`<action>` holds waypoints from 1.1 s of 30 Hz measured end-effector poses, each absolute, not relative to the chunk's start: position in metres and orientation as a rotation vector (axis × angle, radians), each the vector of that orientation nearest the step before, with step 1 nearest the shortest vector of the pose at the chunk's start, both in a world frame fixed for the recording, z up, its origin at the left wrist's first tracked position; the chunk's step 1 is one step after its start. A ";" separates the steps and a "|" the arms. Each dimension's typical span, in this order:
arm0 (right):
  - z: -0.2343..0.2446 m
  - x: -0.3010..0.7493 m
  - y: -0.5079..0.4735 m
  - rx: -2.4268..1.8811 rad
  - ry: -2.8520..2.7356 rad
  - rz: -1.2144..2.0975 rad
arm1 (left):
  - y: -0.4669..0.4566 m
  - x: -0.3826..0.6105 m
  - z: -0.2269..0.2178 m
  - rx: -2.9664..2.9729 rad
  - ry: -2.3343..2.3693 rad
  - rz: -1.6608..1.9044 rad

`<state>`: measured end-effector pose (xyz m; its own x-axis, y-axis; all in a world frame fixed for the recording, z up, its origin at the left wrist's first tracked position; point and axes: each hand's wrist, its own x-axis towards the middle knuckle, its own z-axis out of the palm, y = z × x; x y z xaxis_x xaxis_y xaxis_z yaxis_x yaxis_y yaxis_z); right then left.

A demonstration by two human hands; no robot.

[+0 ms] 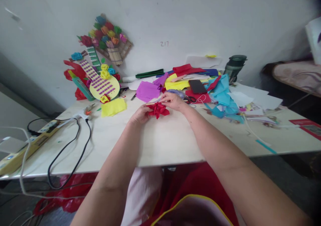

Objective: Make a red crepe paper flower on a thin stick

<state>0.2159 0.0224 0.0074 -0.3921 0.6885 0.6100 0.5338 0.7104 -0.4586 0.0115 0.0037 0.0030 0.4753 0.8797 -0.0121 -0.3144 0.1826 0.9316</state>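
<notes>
Near the middle of the surface [165, 142], a gathered piece of red paper [158, 110] sits between two hands. The left hand [141, 114] has its grip closed on the paper's left side, while the right hand [173, 101] pinches a thin pale stick [151, 103] along the upper edge. The step in hand looks like shaping or fixing the folds against that stick; the fingertips are too small in view to tell which. The next move, I judge, calls for a steady left hold and a light right pinch, since thin paper could crush or tear.

Just beyond lie purple paper [147, 91], black scissors [191, 99] and a dark phone [197, 86]. To the left, a yellow sheet [114, 107] lies near a white glue gun [81, 114]; behind, a green bottle [83, 87] with a yellow nozzle stands tilted. Against the wall, a holder of bundled sticks [115, 56] carries many-coloured paper flowers [104, 32]. To the right, a dark lidded bottle [234, 68], contents hidden, stands behind crumpled blue paper [222, 94]. Below the surface shows a red plastic bag [67, 199], likewise hiding whatever it holds.
</notes>
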 end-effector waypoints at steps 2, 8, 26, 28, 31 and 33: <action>0.007 0.218 0.023 -0.931 -2.095 0.249 | 0.003 0.012 0.003 1.058 0.672 0.964; 0.007 0.221 0.022 -0.938 -2.109 0.236 | 0.002 0.012 0.003 1.055 0.706 1.005; 0.019 0.237 0.012 -1.152 -2.078 0.034 | 0.017 0.004 -0.003 1.032 0.763 1.202; 0.019 0.239 0.013 -1.195 -2.065 0.030 | 0.018 0.003 -0.004 1.045 0.740 1.226; 0.017 0.243 0.015 -1.235 -2.033 0.103 | 0.018 0.003 -0.005 1.051 0.719 1.254; 0.016 0.244 0.016 -1.265 -1.989 0.206 | 0.018 0.003 -0.006 1.046 0.707 1.270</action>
<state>0.2444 0.0156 0.0157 -0.2241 0.8313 0.5087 0.7097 0.4969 -0.4994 0.0031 0.0181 -0.0057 0.1974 0.9730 0.1193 -0.4108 -0.0284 0.9113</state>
